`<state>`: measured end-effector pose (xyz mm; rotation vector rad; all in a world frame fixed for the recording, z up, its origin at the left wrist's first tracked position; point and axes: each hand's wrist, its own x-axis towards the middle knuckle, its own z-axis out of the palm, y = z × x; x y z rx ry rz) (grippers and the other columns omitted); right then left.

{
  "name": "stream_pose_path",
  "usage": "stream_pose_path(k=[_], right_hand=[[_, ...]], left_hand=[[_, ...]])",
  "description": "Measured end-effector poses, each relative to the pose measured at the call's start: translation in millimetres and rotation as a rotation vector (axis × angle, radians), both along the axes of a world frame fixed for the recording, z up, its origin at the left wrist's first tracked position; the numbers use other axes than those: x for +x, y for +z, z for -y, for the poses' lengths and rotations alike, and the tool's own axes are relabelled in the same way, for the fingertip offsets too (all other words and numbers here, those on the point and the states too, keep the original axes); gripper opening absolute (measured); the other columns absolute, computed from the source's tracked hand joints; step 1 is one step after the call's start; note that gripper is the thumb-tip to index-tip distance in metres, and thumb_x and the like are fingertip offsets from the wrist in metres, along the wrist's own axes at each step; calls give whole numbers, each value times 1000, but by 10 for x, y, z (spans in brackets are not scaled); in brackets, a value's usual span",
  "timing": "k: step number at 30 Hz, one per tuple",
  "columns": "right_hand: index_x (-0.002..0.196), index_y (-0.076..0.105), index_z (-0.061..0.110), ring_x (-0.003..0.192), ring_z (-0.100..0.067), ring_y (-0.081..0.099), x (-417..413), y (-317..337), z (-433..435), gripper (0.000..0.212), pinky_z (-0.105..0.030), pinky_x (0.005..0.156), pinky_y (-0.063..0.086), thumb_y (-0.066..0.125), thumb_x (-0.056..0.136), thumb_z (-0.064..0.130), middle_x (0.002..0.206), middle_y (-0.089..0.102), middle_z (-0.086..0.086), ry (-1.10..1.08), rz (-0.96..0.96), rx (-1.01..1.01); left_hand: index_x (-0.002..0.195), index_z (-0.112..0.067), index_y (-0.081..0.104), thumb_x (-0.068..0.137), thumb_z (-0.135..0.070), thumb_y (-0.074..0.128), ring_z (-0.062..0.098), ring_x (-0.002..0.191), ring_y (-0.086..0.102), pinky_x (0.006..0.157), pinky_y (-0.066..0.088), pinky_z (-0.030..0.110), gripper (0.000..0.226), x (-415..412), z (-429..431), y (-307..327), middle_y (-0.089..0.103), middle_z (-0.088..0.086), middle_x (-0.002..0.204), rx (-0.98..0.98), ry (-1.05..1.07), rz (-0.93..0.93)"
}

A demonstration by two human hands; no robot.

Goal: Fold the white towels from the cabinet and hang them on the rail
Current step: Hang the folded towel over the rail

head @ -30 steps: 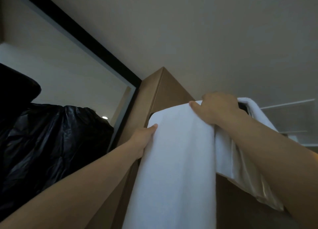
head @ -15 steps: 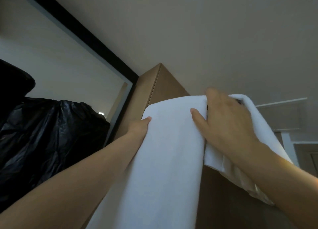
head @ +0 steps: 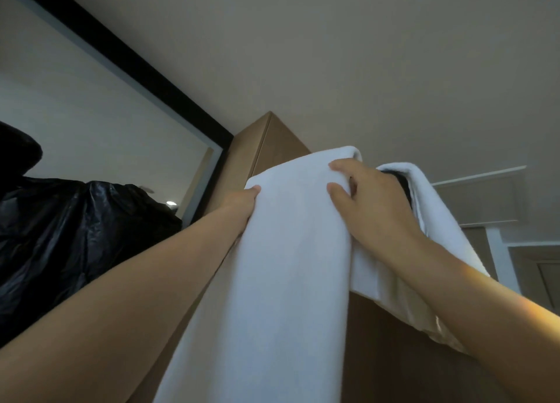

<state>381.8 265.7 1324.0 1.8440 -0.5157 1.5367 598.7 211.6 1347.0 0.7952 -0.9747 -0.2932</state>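
A folded white towel [head: 281,266] hangs high in front of me and runs down out of the frame. My left hand [head: 241,204] grips its upper left edge, thumb on the front. My right hand [head: 368,202] holds its upper right edge, thumb and fingers on the cloth. Just right of it a second white towel [head: 436,230] is draped over a dark rail [head: 401,184], of which only a short piece shows behind my right hand.
A brown wooden cabinet [head: 272,142] rises behind the towels up to the ceiling. On the left is a black-framed mirror [head: 100,121] with a shiny black bag [head: 75,236] in front of it. White moulding and a door frame [head: 497,245] stand at the right.
Both hands have shifted the towel a little up and to the right. My right hand turned from lying over the top edge to holding the towel's right edge with fingers spread.
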Motion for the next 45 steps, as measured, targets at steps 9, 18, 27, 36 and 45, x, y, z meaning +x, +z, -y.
stream_pose_path(k=[9,18,27,36,45], right_hand=[[117,62,3,110,-32,57,48,313,-102,29,-35,83,44,51,95,20,120,63,-14,-330,32,95],[101,62,13,110,-30,52,185,469,-218,44,-36,84,36,54,90,55,118,58,-12,-703,-106,-33],[122,60,8,117,-32,54,124,696,-122,57,-36,90,42,40,97,55,128,59,-15,-670,-212,264],[124,59,6,121,-34,52,98,709,-46,60,-38,98,40,32,99,53,132,57,-18,-649,-139,260],[123,46,13,111,-31,51,98,43,-207,55,-37,79,37,53,87,54,123,53,-12,-372,75,-41]], left_hand=[[138,-3,48,94,-39,58,35,122,53,106,41,42,58,-79,133,277,53,16,137,69,155,130],[124,1,57,102,-37,39,36,114,56,96,44,40,48,-16,192,239,59,21,126,128,400,307],[135,-8,53,96,-58,41,26,112,60,94,50,39,64,74,135,-94,62,9,125,71,-56,179],[86,-11,66,90,-49,62,21,80,63,78,47,30,38,182,80,-394,68,3,88,76,-34,169],[75,-10,59,90,-46,63,20,76,57,76,41,29,39,168,101,-334,59,1,78,66,20,131]])
